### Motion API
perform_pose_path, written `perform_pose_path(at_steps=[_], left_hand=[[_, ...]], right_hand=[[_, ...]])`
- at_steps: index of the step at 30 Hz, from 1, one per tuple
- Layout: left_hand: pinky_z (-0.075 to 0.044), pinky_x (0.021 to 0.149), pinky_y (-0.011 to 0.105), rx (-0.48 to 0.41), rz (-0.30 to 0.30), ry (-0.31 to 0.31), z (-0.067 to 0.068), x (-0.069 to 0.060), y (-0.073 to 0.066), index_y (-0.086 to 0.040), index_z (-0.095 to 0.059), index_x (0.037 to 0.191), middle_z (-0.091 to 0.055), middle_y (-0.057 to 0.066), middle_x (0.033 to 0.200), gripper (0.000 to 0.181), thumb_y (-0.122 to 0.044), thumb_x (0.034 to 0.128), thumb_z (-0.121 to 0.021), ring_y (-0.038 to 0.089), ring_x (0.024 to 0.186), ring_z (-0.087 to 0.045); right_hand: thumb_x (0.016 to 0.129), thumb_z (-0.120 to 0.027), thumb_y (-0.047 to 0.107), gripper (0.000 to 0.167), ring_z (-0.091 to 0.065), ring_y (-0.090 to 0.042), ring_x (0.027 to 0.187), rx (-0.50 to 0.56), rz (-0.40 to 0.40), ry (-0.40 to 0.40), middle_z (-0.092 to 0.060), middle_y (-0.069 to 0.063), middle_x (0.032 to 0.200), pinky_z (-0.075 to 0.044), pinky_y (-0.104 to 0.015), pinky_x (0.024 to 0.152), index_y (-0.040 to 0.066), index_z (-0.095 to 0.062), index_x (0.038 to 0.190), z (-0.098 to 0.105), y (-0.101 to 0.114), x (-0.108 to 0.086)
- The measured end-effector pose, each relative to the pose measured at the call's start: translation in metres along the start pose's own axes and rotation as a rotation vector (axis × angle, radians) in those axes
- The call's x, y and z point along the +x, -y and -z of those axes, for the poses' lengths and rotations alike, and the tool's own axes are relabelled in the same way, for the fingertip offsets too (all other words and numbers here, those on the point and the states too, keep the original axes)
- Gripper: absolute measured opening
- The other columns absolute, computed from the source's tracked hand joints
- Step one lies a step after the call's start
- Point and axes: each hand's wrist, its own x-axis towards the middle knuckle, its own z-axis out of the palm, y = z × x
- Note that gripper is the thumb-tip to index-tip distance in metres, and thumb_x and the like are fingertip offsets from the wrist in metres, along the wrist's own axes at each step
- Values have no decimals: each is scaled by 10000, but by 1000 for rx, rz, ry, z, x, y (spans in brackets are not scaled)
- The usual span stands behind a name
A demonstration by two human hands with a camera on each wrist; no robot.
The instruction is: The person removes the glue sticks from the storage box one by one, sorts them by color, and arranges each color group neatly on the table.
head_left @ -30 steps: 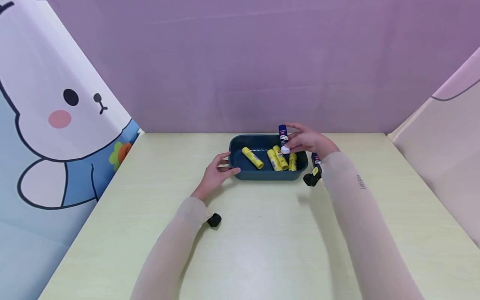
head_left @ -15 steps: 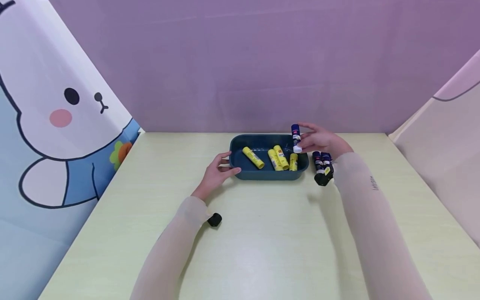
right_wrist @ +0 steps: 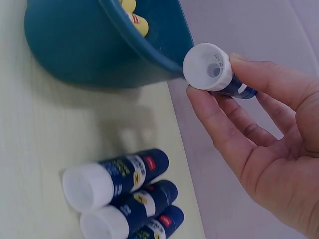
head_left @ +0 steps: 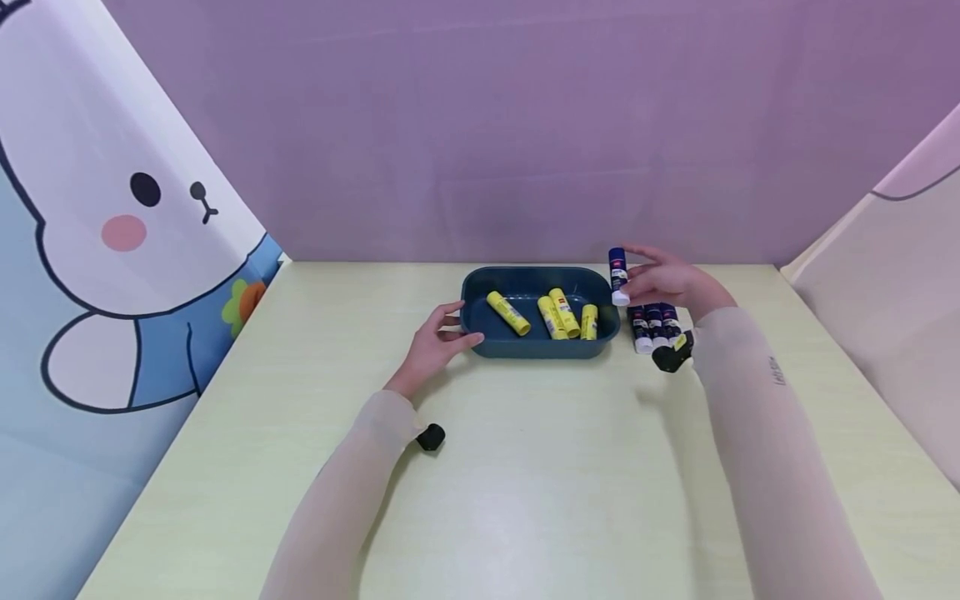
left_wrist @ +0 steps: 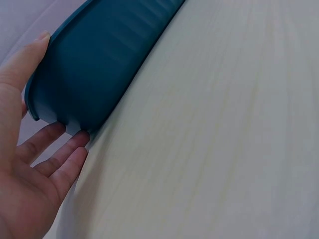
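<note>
Blue glue stick in mid-air near the right rim of the teal tub.
The right hand pinches it between its fingers; the left hand, fingers spread, holds the tub's left end.

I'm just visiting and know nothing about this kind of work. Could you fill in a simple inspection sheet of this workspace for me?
Surface: pale wood-grained tabletop.
Job's things: dark-teal, rounded-rectangular, plastic-looking basin with four yellow cylindrical tubes visible inside; three navy cylindrical tubes with white ends lying side by side at its right; one matching lifted tube held off the table.
Clutter: nothing seen.
Grips: both bare hands; left grip holds the basin's left end; right grip pinches the lifted tube.
Cables: nothing seen.
Surroundings: plain purple backdrop behind; panel printed with a white cartoon character at left; pale pinkish panel at right.
</note>
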Motion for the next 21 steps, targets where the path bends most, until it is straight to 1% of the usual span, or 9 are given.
perform_pose_path(at_steps=[3, 9, 12, 16, 19, 21], left_hand=[[-523, 938, 401, 6, -5, 1, -1, -8, -12, -71, -412, 1491, -503, 272, 1363, 667, -168, 920, -743, 347, 1172, -601], [-512, 958, 408, 4, 19, 8, -1, -10, -16, -88, -402, 1501, -495, 262, 1381, 675, -170, 923, -740, 337, 1195, -591], [-512, 959, 412, 6, 27, 7, -1, -9, -14, -85, -395, 1504, -493, 260, 1384, 682, -166, 922, -740, 338, 1199, -589], [-503, 971, 434, -9, 20, 1, 0, 1, 4, -93, -377, 1519, -502, 240, 1383, 720, -194, 914, -753, 342, 1204, -585], [-496, 979, 449, -16, 6, -7, 1, 9, 19, -128, -383, 1523, -516, 210, 1374, 738, -237, 902, -766, 333, 1201, -588], [-502, 971, 443, -13, -6, -16, 0, 11, 23, -150, -400, 1516, -530, 188, 1358, 733, -259, 895, -774, 319, 1187, -597]], right_hand=[[958, -540, -111, 891, -629, -153, 950, 6, -5, -9, -100, -337, 1581, -505, -441, 969, 178, -6, 1611, 5, -4, -4], [943, -554, -122, 921, -602, -186, 1020, 10, -18, -11, -103, -334, 1583, -531, -413, 933, 177, 8, 1609, 14, -10, -11], [942, -557, -118, 924, -619, -177, 1003, -2, -23, -6, -86, -336, 1586, -543, -384, 912, 175, 13, 1608, 20, -13, -14], [948, -558, -102, 920, -645, -140, 956, -29, -26, -4, -58, -347, 1584, -550, -350, 894, 178, 21, 1606, 28, -16, -21], [946, -560, -105, 929, -653, -120, 936, -38, -31, -9, -43, -354, 1582, -551, -346, 891, 179, 32, 1604, 33, -18, -25], [938, -559, -117, 938, -651, -112, 928, -34, -33, -15, -31, -360, 1579, -549, -351, 895, 170, 38, 1602, 37, -20, -28]])
